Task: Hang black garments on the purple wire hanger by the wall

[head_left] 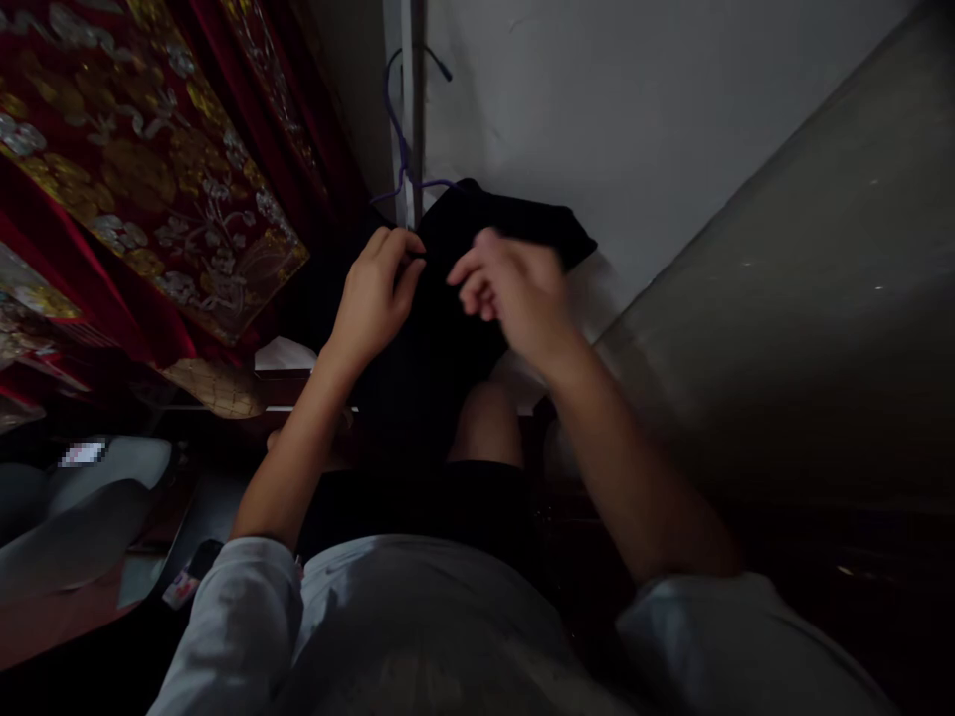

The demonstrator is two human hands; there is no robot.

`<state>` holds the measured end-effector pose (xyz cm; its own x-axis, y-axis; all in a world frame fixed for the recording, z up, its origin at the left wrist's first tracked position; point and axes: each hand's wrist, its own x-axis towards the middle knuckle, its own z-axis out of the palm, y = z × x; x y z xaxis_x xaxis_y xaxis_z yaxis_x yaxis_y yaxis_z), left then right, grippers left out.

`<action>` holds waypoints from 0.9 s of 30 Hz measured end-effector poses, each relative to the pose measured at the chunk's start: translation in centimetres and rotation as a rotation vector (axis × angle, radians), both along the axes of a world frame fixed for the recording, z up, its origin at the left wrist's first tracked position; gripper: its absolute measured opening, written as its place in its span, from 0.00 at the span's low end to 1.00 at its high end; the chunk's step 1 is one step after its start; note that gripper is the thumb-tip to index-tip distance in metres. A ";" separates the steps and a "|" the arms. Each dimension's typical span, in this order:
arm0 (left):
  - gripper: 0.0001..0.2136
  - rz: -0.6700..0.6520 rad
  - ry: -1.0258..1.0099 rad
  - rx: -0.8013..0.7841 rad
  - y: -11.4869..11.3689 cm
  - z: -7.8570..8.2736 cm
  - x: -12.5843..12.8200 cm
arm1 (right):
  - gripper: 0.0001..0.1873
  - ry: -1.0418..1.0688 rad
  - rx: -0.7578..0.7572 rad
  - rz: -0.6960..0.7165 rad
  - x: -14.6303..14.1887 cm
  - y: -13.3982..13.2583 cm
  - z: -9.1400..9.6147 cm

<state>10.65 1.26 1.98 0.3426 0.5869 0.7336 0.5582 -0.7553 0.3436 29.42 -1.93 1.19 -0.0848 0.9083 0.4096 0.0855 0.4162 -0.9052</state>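
A black garment [440,348] hangs on a thin purple hanger [404,149] against the wall in front of me. My left hand [377,288] pinches the garment near its upper middle, thumb and fingertips together on the dark cloth. Fine detail at the pinch is lost in the dark. To its right, my right hand [522,293] is in front of the garment's right side, blurred by motion. Its fingers are loosely bent and apart, with nothing visible in them. The garment's lower part merges into shadow above my legs.
Red cloth embroidered in gold and silver [171,169] hangs at the upper left. Behind the hanger runs a narrow vertical strip [409,99] beside a pale wall [634,89]. A greenish-grey panel [806,259] slants along the right. A person's grey-clothed legs [90,517] appear at the lower left.
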 end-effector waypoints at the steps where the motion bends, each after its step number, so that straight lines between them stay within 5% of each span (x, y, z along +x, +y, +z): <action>1: 0.07 0.007 0.016 0.006 -0.2 0.1 -0.1 | 0.28 0.004 0.017 -0.011 -0.5 0.6 -0.3; 11: 0.05 0.100 0.040 0.007 -0.3 -0.6 0.0 | 0.20 0.186 -0.135 0.072 -2.5 3.7 -1.7; 18: 0.06 0.122 -0.020 0.042 -0.1 -1.0 0.0 | 0.14 0.138 0.132 -0.095 -3.9 4.4 -3.1; 27: 0.15 0.218 -0.270 0.167 0.3 -3.0 -0.8 | 0.12 0.010 0.055 -0.195 -5.8 5.1 -5.0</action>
<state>9.83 1.59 -1.04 0.0046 0.4898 0.8718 0.6178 -0.6870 0.3826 23.58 3.20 -3.83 0.0947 0.8836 0.4587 0.1604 0.4412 -0.8830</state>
